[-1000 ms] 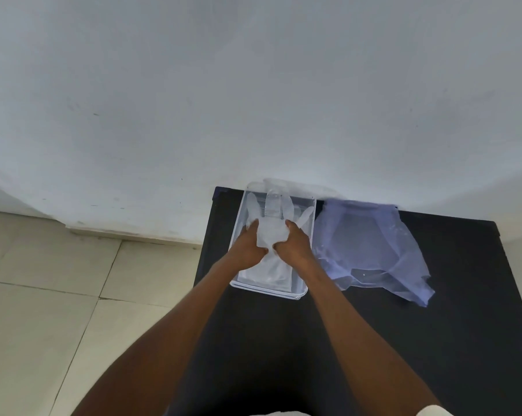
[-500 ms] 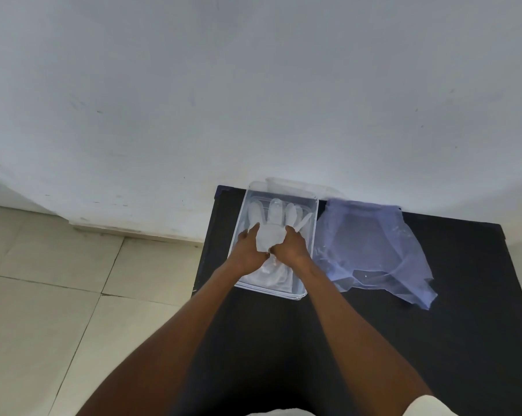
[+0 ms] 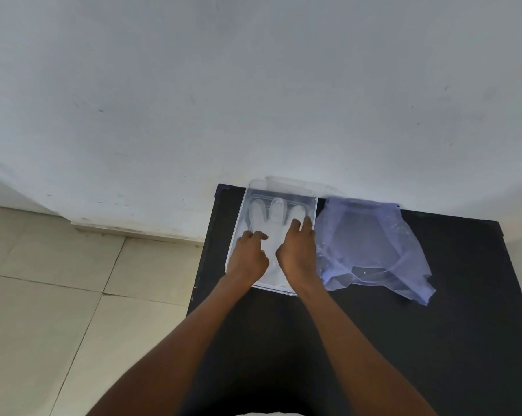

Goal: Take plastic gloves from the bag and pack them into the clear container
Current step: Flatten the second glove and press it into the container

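A clear rectangular container (image 3: 237,232) sits at the far left of the black table. Inside it lies a translucent plastic glove (image 3: 273,217), spread flat with its fingers pointing at the wall. My left hand (image 3: 250,257) rests on the glove's left side, fingers curled down onto it. My right hand (image 3: 297,250) presses flat on the glove's right side, its fingertips near the container's right wall. The bluish plastic bag (image 3: 371,247) lies crumpled on the table just right of the container.
The black table (image 3: 434,340) stands against a white wall (image 3: 253,85). A clear lid (image 3: 295,184) leans behind the container at the wall. Beige floor tiles (image 3: 58,310) lie beyond the table's left edge.
The glove was held bunched between both hands above the container. It now lies spread flat inside, and both hands have moved apart and pressed down on it.
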